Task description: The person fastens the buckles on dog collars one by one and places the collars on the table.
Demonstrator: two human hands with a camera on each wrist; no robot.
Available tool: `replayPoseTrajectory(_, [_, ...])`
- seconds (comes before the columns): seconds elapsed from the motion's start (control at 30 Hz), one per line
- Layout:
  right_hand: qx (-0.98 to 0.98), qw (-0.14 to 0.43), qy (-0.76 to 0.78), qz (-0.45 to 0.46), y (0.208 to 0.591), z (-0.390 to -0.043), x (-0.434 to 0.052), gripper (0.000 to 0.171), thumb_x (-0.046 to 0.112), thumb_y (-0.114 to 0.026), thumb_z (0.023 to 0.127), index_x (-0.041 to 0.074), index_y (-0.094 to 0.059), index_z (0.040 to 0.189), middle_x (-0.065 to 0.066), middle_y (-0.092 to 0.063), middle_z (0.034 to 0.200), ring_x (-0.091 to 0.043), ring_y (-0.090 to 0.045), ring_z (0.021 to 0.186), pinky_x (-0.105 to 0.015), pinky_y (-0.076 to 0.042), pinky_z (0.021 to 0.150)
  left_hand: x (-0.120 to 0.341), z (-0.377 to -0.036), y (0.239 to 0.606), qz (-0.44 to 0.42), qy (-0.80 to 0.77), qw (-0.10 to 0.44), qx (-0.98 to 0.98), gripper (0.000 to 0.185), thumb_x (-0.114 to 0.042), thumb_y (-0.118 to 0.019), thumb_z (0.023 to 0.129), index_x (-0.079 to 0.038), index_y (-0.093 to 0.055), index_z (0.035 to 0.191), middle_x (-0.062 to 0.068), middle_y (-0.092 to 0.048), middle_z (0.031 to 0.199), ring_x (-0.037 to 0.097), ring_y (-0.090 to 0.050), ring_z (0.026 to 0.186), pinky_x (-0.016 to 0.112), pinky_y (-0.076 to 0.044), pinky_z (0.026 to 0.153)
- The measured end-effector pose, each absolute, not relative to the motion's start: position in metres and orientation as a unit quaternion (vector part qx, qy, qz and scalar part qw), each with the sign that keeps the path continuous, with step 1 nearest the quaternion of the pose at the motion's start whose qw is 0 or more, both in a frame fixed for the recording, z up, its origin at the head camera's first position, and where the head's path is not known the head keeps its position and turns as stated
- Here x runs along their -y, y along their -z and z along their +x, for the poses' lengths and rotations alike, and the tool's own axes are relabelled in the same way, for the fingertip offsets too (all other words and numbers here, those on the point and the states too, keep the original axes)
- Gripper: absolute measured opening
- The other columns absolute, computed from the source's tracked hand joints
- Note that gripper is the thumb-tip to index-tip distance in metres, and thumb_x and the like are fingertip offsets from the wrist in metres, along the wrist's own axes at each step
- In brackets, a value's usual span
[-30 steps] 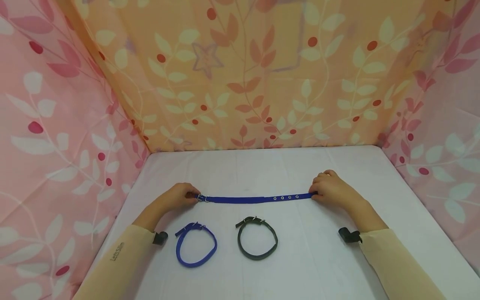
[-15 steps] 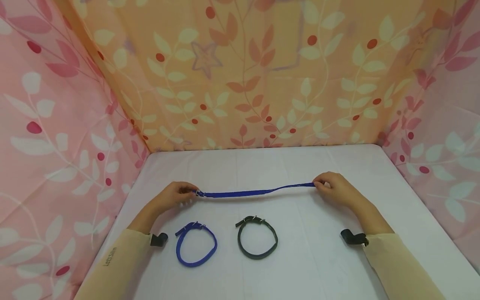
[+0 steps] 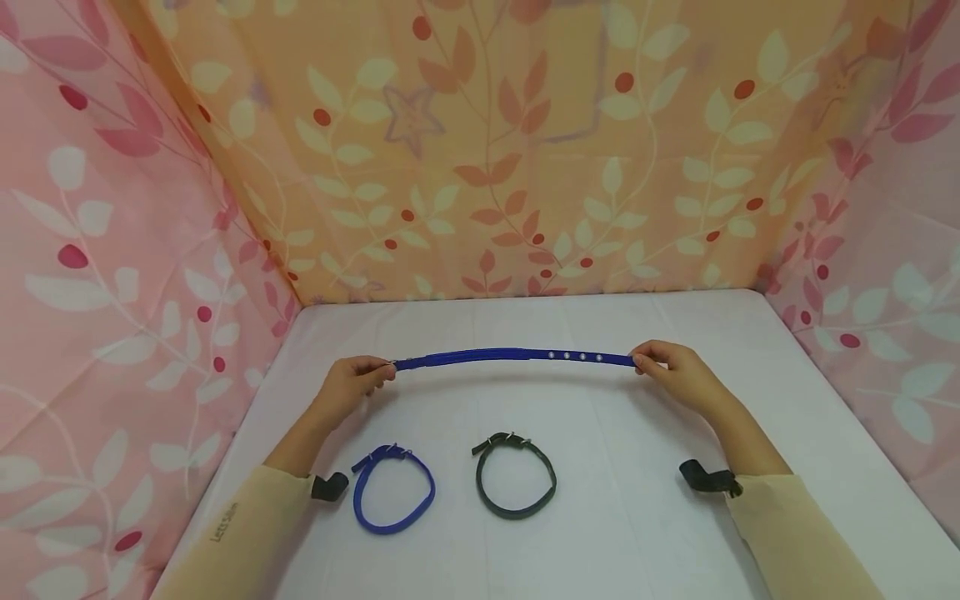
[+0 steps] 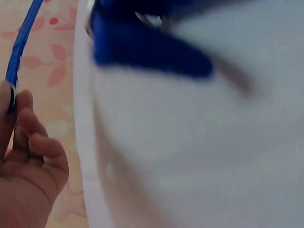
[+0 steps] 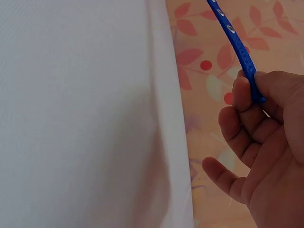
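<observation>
A blue collar (image 3: 480,356), unbuckled and stretched out lengthwise, hangs above the white table between both hands, bowed slightly upward in the middle. At its buckle end, my left hand (image 3: 355,385) pinches it between thumb and fingers; the buckle is mostly hidden there. My right hand (image 3: 673,372) pinches the tip of the other end, beyond a row of metal eyelets. In the right wrist view, thumb and forefinger of the right hand (image 5: 266,128) clasp the blue tip. Below lie a second blue collar (image 3: 393,527) and a dark green collar (image 3: 517,513), each buckled into a ring.
The white-covered table (image 3: 615,533) is bounded by a floral orange curtain (image 3: 487,167) behind and pink floral curtains (image 3: 97,333) at the sides. Black wrist-camera mounts (image 3: 330,486) stick out from both sleeves.
Both hands have raised the blue collar away from the table and farther back. Its eyelet end twisted edge-on midway and now faces the head camera again. The two ringed collars stay put.
</observation>
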State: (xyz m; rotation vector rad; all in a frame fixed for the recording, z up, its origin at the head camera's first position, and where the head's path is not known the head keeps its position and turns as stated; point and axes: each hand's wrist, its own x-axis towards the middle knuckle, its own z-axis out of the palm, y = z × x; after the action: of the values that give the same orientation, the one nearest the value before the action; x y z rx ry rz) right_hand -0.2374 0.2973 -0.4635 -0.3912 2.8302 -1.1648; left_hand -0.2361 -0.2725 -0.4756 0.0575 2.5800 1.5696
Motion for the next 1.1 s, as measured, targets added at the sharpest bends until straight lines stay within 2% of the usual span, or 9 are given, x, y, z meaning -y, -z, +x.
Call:
replayPoseTrajectory(0.13, [-0.917,0.021,0.376,-0.128,0.459,-0.234,-0.291,0.025,0.032,-0.054,0.108,0.012,-0.067,0.114,-0.010,-0.074,0.099,-0.027,-0.060,0.104,-0.042,-0.048,0.089,0.265,-0.232,0.467,-0.023,-0.547,0.027,-0.836,0.041,-0.041,-0.073,0.096,-0.006,-0.073,0.117,0.017,-0.073,0.109,0.028,-0.061,0.093,0.027,-0.054,0.073])
replayPoseTrajectory(0.27, [-0.912,0.006,0.389,-0.127,0.451,-0.231,-0.285,0.025,0.030,-0.055,0.108,0.012,-0.067,0.117,-0.010,-0.076,0.098,-0.024,-0.062,0.102,-0.036,-0.048,0.084,0.258,-0.224,0.455,-0.041,-0.574,0.009,-0.818,0.040,-0.033,-0.071,0.098,-0.003,-0.068,0.124,0.003,-0.073,0.099,0.027,-0.062,0.093,0.026,-0.055,0.074])
replayPoseTrajectory(0.37, [-0.900,0.002,0.418,-0.120,0.443,-0.228,-0.282,0.027,0.032,-0.057,0.107,0.011,-0.067,0.122,-0.012,-0.076,0.102,-0.022,-0.066,0.103,-0.041,-0.052,0.091,0.255,-0.219,0.446,-0.034,-0.586,-0.006,-0.810,0.040,-0.028,-0.070,0.099,-0.004,-0.063,0.131,-0.004,-0.070,0.092,0.019,-0.060,0.084,0.024,-0.053,0.070])
replayPoseTrajectory(0.5, [-0.879,0.008,0.464,-0.114,0.433,-0.224,-0.279,0.033,0.036,-0.059,0.105,0.011,-0.066,0.124,-0.012,-0.076,0.108,-0.017,-0.068,0.105,-0.055,-0.050,0.103,0.252,-0.212,0.439,-0.012,-0.590,-0.027,-0.807,0.041,-0.026,-0.071,0.099,-0.009,-0.061,0.135,0.004,-0.065,0.097,0.013,-0.055,0.077,0.021,-0.049,0.064])
replayPoseTrajectory(0.57, [-0.870,0.009,0.479,-0.115,0.429,-0.221,-0.278,0.035,0.038,-0.060,0.104,0.010,-0.066,0.125,-0.012,-0.076,0.109,-0.014,-0.068,0.105,-0.056,-0.049,0.105,0.252,-0.209,0.438,-0.001,-0.587,-0.037,-0.809,0.040,-0.025,-0.073,0.097,-0.009,-0.062,0.133,0.008,-0.064,0.100,0.014,-0.055,0.078,0.019,-0.048,0.063])
replayPoseTrajectory(0.67, [-0.867,0.001,0.484,-0.120,0.423,-0.217,-0.277,0.035,0.037,-0.063,0.103,0.011,-0.067,0.126,-0.010,-0.075,0.111,-0.009,-0.068,0.104,-0.044,-0.051,0.101,0.253,-0.206,0.439,0.004,-0.579,-0.043,-0.814,0.042,-0.024,-0.077,0.094,-0.008,-0.063,0.132,0.008,-0.065,0.102,0.014,-0.057,0.080,0.018,-0.050,0.065])
replayPoseTrajectory(0.83, [-0.851,-0.023,0.510,-0.124,0.416,-0.213,-0.273,0.035,0.029,-0.074,0.097,0.008,-0.069,0.124,0.000,-0.074,0.111,-0.006,-0.067,0.101,-0.020,-0.054,0.087,0.252,-0.199,0.440,0.007,-0.567,-0.056,-0.822,0.043,-0.028,-0.080,0.091,-0.009,-0.065,0.127,0.010,-0.067,0.102,0.015,-0.058,0.081,0.022,-0.053,0.068])
replayPoseTrajectory(0.97, [-0.812,-0.041,0.566,-0.136,0.410,-0.209,-0.270,0.030,0.017,-0.076,0.095,0.004,-0.069,0.121,0.004,-0.072,0.104,-0.008,-0.067,0.093,-0.017,-0.056,0.082,0.249,-0.194,0.437,0.021,-0.573,-0.079,-0.816,0.040,-0.029,-0.079,0.092,-0.010,-0.066,0.125,0.008,-0.066,0.102,0.016,-0.058,0.085,0.018,-0.053,0.070])
replayPoseTrajectory(1.1, [-0.768,-0.054,0.622,-0.141,0.404,-0.206,-0.267,0.028,0.009,-0.073,0.095,0.003,-0.069,0.123,0.002,-0.069,0.104,-0.012,-0.065,0.090,-0.016,-0.056,0.084,0.242,-0.188,0.429,0.026,-0.598,-0.107,-0.794,0.037,-0.024,-0.079,0.091,-0.009,-0.067,0.123,0.005,-0.064,0.104,0.016,-0.060,0.093,0.015,-0.055,0.079])
